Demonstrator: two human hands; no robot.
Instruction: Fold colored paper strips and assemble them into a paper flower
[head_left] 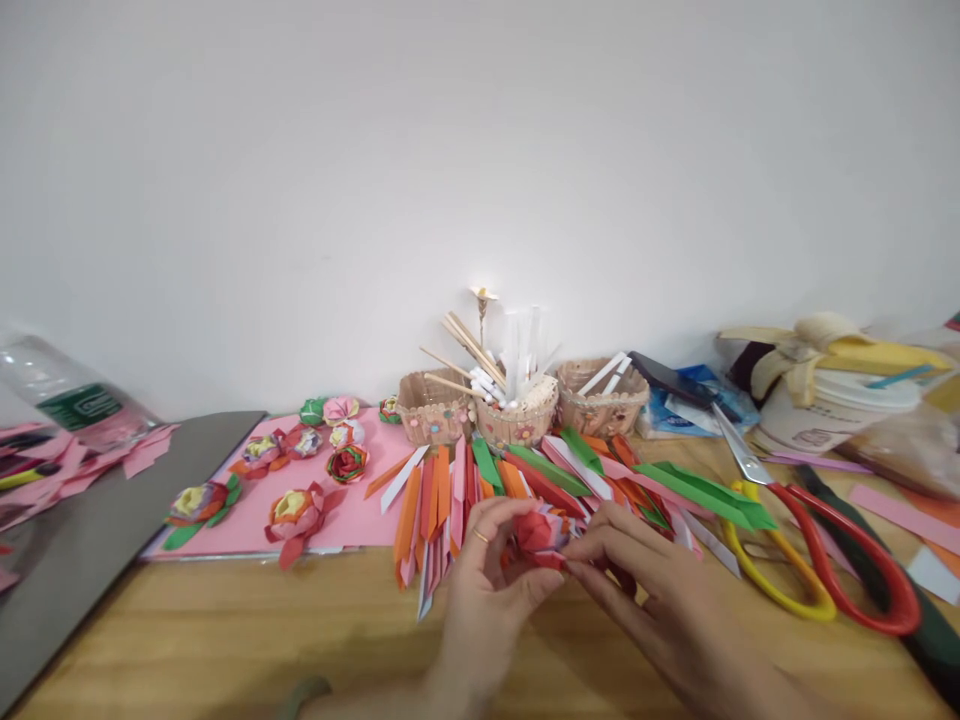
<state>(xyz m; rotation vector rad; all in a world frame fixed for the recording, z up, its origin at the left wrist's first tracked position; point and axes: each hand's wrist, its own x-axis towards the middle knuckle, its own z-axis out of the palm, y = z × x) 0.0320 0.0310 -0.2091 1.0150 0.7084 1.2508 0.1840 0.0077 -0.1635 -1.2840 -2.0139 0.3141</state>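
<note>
Near the front middle of the table, my left hand (pixel 491 580) curls its fingers and thumb around a red and lilac folded paper flower (pixel 541 532). From the other side my right hand (pixel 652 590) pinches the flower's lower edge between thumb and fingertips. Part of the flower is hidden behind my fingers. Just behind both hands lies a spread of folded paper strips (pixel 439 495) in orange, red, pink, white and green. Several finished-looking paper flowers (pixel 296 512) sit to the left on a pink sheet (pixel 240 530).
Three small woven baskets (pixel 435 410) stand by the wall, with sticks and white rolls. At right lie red-handled scissors (pixel 847 560), yellow-handled scissors (pixel 787 590), a banana (pixel 862 352) and a lidded cup (pixel 825 415). A plastic bottle (pixel 79 395) and a grey board (pixel 157 510) are at left.
</note>
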